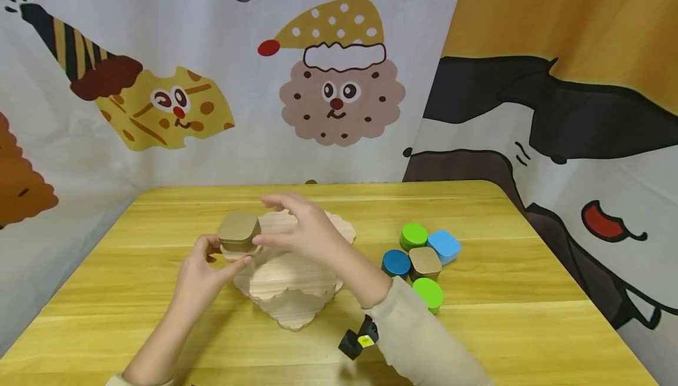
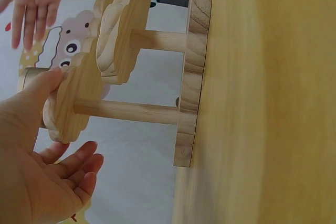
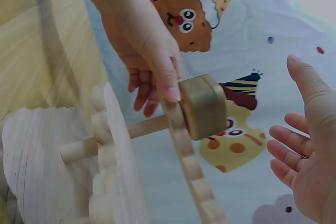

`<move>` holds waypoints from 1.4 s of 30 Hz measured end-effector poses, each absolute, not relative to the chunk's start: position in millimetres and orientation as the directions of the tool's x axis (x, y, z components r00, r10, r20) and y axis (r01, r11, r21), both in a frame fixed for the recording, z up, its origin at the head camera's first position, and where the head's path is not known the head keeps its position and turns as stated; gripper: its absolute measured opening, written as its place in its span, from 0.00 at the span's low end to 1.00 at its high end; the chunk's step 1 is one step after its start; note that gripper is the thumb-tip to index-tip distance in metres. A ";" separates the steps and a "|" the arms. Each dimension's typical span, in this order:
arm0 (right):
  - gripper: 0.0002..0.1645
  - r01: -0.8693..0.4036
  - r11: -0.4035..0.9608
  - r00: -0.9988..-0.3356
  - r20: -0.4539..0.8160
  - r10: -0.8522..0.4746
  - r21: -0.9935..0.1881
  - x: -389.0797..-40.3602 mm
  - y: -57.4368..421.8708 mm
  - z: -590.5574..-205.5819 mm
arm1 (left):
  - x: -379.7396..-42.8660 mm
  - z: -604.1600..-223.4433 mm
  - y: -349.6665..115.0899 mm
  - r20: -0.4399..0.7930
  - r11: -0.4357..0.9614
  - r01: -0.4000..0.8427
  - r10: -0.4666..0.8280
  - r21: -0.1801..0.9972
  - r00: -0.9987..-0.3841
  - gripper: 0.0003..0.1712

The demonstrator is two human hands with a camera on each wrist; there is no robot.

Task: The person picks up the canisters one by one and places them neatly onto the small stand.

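Note:
A wooden tiered stand (image 1: 288, 277) with scalloped platforms on round pegs stands on the table. A gold rounded-square tin (image 1: 238, 228) sits on its left raised platform (image 2: 63, 111). My left hand (image 1: 198, 280) holds that platform at its edge, thumb on one side and index finger on the other, just under the tin. The other left fingers are loosely bent. My right hand (image 1: 299, 230) is held above the stand, to the right of the tin, with fingers and thumb spread. In the right wrist view a gap shows between the right hand (image 3: 315, 156) and the gold tin (image 3: 203, 106).
Right of the stand is a cluster: two green round tins (image 1: 414, 236), a light blue tin (image 1: 445, 247), a dark blue round tin (image 1: 396, 263) and another gold tin (image 1: 425, 262). A black device (image 1: 360, 339) is by the right sleeve. A printed curtain (image 1: 222, 21) hangs behind the table.

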State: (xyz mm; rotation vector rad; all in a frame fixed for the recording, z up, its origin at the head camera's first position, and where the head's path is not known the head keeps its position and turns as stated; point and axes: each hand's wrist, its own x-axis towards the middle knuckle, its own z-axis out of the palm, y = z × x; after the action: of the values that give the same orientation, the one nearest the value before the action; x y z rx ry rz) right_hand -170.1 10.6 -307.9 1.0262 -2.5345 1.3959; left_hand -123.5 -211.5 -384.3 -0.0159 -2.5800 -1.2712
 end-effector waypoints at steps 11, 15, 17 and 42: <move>0.36 -0.695 0.297 -0.696 0.508 -0.508 -0.655 -151.6 60.5 -309.0 | -124.4 -386.0 -209.8 0.227 0.610 0.107 -0.122 0.785 -0.966 0.40; 0.37 -0.714 0.294 -0.681 0.531 -0.505 -0.636 -150.1 81.6 -312.2 | -125.0 -385.8 -210.0 0.225 0.613 0.103 -0.125 0.784 -0.966 0.40; 0.37 -0.727 0.308 -0.673 0.545 -0.501 -0.614 -150.2 92.4 -314.7 | -125.2 -385.6 -210.2 0.224 0.613 0.104 -0.122 0.784 -0.967 0.40; 0.37 -0.556 0.493 -0.831 0.443 -0.336 -0.669 -152.6 209.6 -361.1 | -123.7 -383.9 -211.3 0.223 0.605 0.104 -0.124 0.790 -0.967 0.40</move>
State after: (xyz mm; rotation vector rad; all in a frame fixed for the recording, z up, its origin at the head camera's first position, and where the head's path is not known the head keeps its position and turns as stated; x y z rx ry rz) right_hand -152.6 209.6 -361.1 0.7590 -2.4857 1.2520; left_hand -123.7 -211.3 -383.9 0.0164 -2.5781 -1.2927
